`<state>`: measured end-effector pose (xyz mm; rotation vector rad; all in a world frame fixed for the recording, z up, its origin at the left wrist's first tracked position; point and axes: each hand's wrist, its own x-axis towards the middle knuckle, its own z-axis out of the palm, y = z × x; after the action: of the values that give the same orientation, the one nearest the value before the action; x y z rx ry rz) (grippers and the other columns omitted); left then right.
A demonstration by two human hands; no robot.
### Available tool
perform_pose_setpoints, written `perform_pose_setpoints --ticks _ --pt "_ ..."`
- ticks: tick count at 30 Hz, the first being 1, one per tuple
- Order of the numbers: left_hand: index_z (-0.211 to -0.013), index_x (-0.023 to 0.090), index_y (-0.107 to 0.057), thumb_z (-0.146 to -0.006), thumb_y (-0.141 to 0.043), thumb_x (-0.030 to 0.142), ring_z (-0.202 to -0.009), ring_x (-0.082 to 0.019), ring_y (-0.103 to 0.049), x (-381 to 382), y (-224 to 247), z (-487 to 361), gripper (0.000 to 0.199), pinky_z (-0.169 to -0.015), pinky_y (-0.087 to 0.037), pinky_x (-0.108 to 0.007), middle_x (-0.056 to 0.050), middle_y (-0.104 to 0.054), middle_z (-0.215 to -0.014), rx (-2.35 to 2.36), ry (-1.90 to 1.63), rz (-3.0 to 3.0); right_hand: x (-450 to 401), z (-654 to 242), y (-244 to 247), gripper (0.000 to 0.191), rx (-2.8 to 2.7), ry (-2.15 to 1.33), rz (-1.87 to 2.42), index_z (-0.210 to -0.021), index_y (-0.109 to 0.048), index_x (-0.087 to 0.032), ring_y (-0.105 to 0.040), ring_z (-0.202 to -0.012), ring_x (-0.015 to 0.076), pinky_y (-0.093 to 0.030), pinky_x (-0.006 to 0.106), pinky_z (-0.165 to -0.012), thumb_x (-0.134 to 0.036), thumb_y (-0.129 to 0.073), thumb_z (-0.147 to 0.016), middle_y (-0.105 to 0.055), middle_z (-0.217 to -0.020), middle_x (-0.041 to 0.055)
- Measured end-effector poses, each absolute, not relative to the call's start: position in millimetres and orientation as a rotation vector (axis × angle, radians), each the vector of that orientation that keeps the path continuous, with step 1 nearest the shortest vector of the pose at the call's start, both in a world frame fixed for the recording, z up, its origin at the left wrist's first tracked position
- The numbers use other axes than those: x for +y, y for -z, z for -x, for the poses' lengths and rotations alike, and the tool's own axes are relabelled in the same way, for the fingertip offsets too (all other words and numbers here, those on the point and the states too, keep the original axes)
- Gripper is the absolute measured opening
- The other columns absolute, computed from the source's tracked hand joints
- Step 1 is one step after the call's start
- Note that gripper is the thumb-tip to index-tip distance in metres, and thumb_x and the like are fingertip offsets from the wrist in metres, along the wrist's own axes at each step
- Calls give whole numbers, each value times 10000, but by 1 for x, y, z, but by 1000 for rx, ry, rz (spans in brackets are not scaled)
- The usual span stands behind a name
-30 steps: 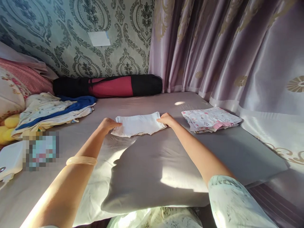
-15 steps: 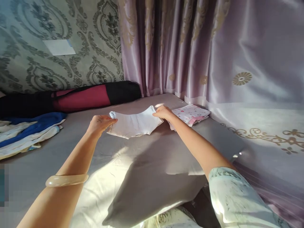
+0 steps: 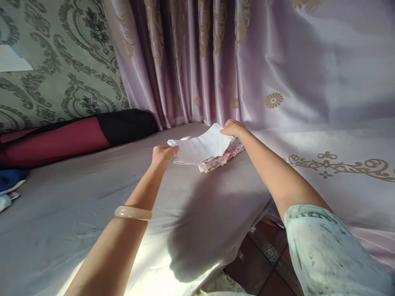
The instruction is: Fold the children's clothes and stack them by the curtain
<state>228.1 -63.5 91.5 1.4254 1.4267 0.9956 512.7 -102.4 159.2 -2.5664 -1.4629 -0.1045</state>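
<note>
A small white cloth point(image 3: 200, 147) is stretched between my two hands, its upper edge sagging in the middle. My left hand point(image 3: 163, 153) pinches its left corner, and a pale bangle point(image 3: 133, 213) circles that forearm. At the upper right corner, the fingers of my right hand point(image 3: 233, 128) are closed on the cloth, a little higher than the left. Under and behind the cloth lies a folded pink and white patterned cloth point(image 3: 216, 163), partly covered by it. Whether the two cloths touch cannot be made out.
The grey bed sheet point(image 3: 77, 197) spreads below. A red and black long bundle point(image 3: 61, 139) lies along the patterned wall. Blue and white clothes point(image 3: 11, 181) are at the far left. Purple curtains point(image 3: 191, 61) hang behind; tiled floor point(image 3: 259, 255) shows at lower right.
The view has turned right. Both hands have carried the white cloth rightward, from beside the folded patterned cloth to over it.
</note>
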Motion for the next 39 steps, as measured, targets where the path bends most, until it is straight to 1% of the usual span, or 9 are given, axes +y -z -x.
perform_pose_setpoints --ticks 3,6,15,20,25,29,33,36,39 --pt "-677 142 -705 -603 -743 347 -562 -116 -481 -62 -82 -259 221 -570 -360 -256 24 -542 -558 1367 -995 -1375 -103 -530 -157 423 -1438 120 2674 -1213 -656 -112 -556 -1195 305 -442 404 -977 -214 -631 -803 -626 -1251 186" --pt "-675 150 -696 -614 -741 348 -556 -112 -481 -63 -75 -286 213 -576 -381 -256 22 -554 -574 1321 -1002 -1328 -103 -546 -156 452 -1435 224 2699 -1269 -616 -81 -475 -1282 334 -384 451 -1042 -201 -612 -833 -547 -1345 219" --pt "-674 174 -625 -644 -706 331 -549 -104 -499 -68 -53 -333 179 -576 -410 -234 43 -524 -550 1205 -982 -1252 -97 -590 -136 385 -1439 330 2737 -1237 -624 -66 -435 -1291 341 -322 471 -1057 -219 -523 -899 -524 -1353 230" --pt "-801 195 -649 -661 -678 378 -587 -145 -578 -65 -32 -329 233 -598 -442 -258 31 -583 -600 1277 -947 -1377 -91 -598 -120 400 -1501 325 2731 -1257 -631 -88 -472 -1258 334 -344 455 -1043 -233 -496 -910 -550 -1338 225" --pt "-753 207 -609 -700 -656 410 -661 -190 -613 -69 -25 -323 214 -638 -436 -288 -1 -620 -636 1365 -853 -1564 -92 -603 -105 419 -1532 257 2783 -1265 -636 -88 -484 -1272 328 -375 404 -1025 -282 -511 -915 -546 -1355 236" --pt "-794 212 -594 -750 -645 413 -794 -229 -640 -71 -33 -323 212 -697 -441 -309 -44 -673 -775 1486 -716 -1680 -98 -610 -92 452 -1504 116 2815 -1277 -628 -70 -497 -1266 339 -394 394 -1005 -322 -488 -930 -555 -1345 244" --pt "-1091 204 -579 -826 -591 419 -1016 -292 -611 -74 -44 -327 342 -845 -454 -385 -106 -687 -1022 1650 -690 -1858 -99 -609 -84 405 -1491 263 2758 -1228 -647 -65 -508 -1236 348 -401 407 -992 -277 -484 -924 -589 -1286 246" --pt "-1242 210 -555 -903 -483 422 -1196 -332 -518 -79 -50 -333 407 -976 -409 -461 -146 -617 -1255 1622 -768 -2138 -97 -602 -82 389 -1635 341 2576 -1256 -624 -108 -503 -1242 335 -375 431 -1032 -266 -452 -945 -596 -1299 217" --pt "-1367 221 -503 -953 -396 470 -1369 -320 -391 -83 -50 -342 495 -1128 -283 -496 -134 -499 -1454 1346 -665 -2418 -94 -595 -78 446 -1928 85 2364 -1364 -545 -192 -426 -1354 290 -291 452 -1128 -363 -341 -1006 -508 -1455 132"
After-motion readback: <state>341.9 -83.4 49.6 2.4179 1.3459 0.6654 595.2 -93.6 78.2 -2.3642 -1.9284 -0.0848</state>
